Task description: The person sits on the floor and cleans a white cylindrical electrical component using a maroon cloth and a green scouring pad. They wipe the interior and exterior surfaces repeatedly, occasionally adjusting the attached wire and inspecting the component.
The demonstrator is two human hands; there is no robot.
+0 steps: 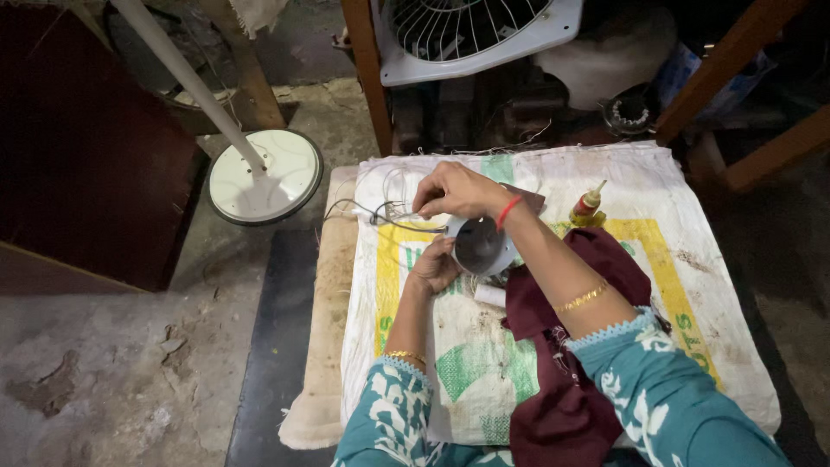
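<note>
**A:** so what's being held there?

**B:** a round grey metal housing [481,246], kept dead centre over the worktop [692,285]. It's cupped from 9 o'clock by the left hand [432,266], fingers curled against its rim. The right hand [456,190] is set at 12 o'clock of it, fingertips pinched together on thin wires [367,212] trailing off toward 9.

**A:** and around it?

**B:** a maroon cloth [562,346] is draped at 5 o'clock, a small yellow bottle [588,207] is stood at 2. A white fan base [264,175] is seen on the floor at 10, a fan grille [467,30] at 12.
</note>
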